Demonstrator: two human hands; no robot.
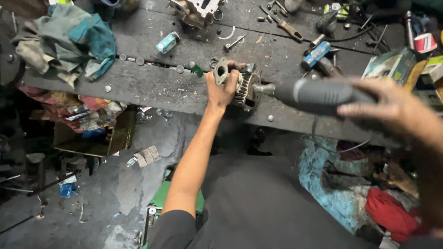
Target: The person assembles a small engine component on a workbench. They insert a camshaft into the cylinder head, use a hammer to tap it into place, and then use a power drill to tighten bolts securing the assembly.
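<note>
Gripping the finned engine cylinder (243, 87) in our left hand (223, 88) at the worktop (152, 83) edge, our right hand (392, 108) clasps the grey rotary tool (318, 96), its tip touching the cylinder.

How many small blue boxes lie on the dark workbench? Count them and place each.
2. One small blue box lies left of centre near the crumpled cloths; the other lies right of centre above the grey rotary tool. Clutter may hide more.

left hand (222, 88) and right hand (392, 108) both in closed grip
</note>
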